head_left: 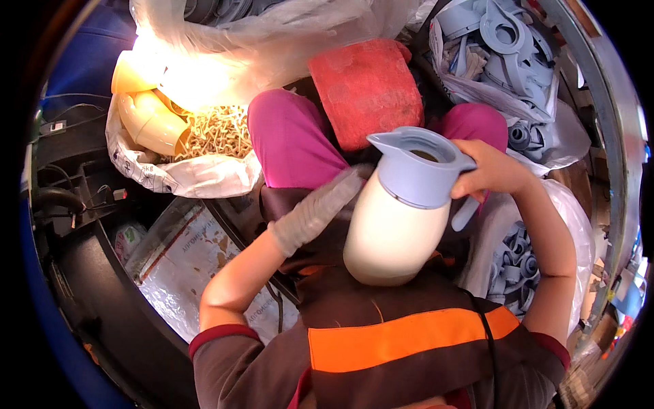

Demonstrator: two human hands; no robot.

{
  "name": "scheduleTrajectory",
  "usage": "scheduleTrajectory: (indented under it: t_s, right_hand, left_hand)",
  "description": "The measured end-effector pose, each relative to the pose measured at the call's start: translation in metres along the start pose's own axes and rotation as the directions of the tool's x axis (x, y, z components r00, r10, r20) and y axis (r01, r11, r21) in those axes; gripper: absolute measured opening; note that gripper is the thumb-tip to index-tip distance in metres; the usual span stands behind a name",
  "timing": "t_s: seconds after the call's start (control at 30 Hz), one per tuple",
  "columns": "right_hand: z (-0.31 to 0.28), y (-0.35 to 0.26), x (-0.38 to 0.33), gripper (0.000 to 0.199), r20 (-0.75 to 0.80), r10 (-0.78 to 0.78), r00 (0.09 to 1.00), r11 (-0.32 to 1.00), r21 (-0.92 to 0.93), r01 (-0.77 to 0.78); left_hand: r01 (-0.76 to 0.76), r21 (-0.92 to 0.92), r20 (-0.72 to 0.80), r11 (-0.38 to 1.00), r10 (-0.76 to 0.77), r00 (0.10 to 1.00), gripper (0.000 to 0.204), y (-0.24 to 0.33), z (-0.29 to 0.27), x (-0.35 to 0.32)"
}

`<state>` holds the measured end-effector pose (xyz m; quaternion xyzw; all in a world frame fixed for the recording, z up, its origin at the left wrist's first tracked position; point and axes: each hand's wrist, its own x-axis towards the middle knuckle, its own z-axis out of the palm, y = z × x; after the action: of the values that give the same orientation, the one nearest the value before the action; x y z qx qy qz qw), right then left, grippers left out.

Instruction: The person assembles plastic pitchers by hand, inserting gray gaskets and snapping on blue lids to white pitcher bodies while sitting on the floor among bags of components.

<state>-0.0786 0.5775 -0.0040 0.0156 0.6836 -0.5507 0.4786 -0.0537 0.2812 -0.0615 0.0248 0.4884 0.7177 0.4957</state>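
Observation:
A jug with a cream body (395,235) and a light blue-grey collar (419,178) is tilted in front of my chest. Its spout points left, and its top opening shows a dark hollow. My bare right hand (494,169) is closed around the jug's blue-grey handle on the right side. A grey lever-like end of the handle (465,214) hangs below that hand. On the other side, my left hand (327,208), in a pale glove, lies stretched out at the jug's upper left. Its fingertips are blurred, and whether they touch the jug is unclear.
Beyond the jug, a red cushion-like block (368,88) lies between my knees. A white sack (184,174) at left holds cream parts and many small beige pieces. Bags of blue-grey plastic parts (507,41) stand at right. A black bin (95,273) is at lower left.

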Motion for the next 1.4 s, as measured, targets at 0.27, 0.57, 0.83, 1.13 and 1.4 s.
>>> scheduleTrajectory:
  t_s: [0.27,0.57,0.83,1.13,1.4]
  right_hand:
    - [0.004,-0.044,-0.033,0.069,-0.226,-0.382,0.896,0.915,-0.226,0.334]
    - [-0.028,-0.063,0.052,0.074,-0.377,-0.740,0.558,0.613,-0.719,0.327]
    - [-0.073,-0.107,0.007,0.072,-0.375,-0.834,0.405,0.480,-0.856,0.195]
    - [-0.296,-0.103,-0.078,0.069,-0.729,-0.684,0.000,0.686,-0.644,-0.338]
    - [-0.020,-0.172,-0.005,0.060,-0.112,-0.991,-0.070,0.088,-0.955,0.283]
  left_hand:
    - [0.140,-0.331,0.023,0.933,-0.140,0.990,0.049,0.007,-0.026,0.004]
    - [-0.353,0.658,-0.117,0.665,0.554,0.824,0.042,0.094,-0.118,0.123]
    - [-0.303,0.137,-0.522,0.943,0.329,0.787,0.038,0.086,-0.119,0.050]
    - [-0.506,-0.065,-0.500,0.860,0.411,0.762,0.036,0.070,-0.121,0.053]
    - [-0.579,-0.189,-0.478,0.793,0.441,0.760,0.035,0.061,-0.137,0.041]
